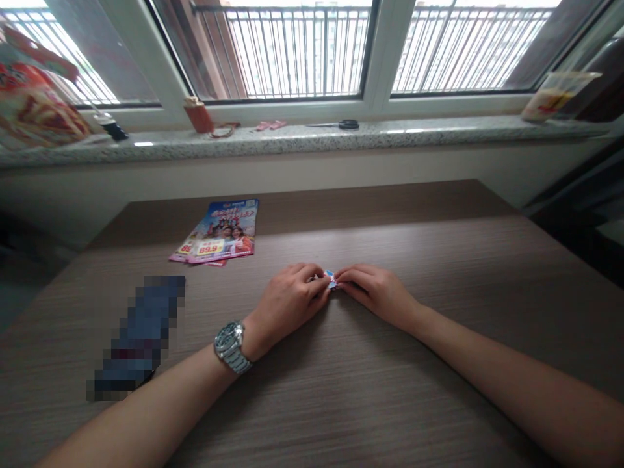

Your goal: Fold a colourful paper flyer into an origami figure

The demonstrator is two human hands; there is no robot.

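Between my fingertips, low over the brown table, is a small piece of colourful printed paper (pixel 331 280), blue, white and pink. It looks folded, though fingers cover much of it. My left hand (pixel 295 296), with a silver watch (pixel 233 346) on its wrist, pinches the paper's left side. From the right, my right hand (pixel 377 290) pinches the other side, thumb and fingers together. Both hands are closed and close to the tabletop.
Several printed flyers (pixel 227 231) lie stacked at the back left of the table (pixel 400 227). A blurred-out dark blue object (pixel 141 338) lies near my left forearm. On the stone windowsill (pixel 273 144) are scissors (pixel 347 124), a reddish bottle (pixel 198 116) and a plastic cup (pixel 556 96).
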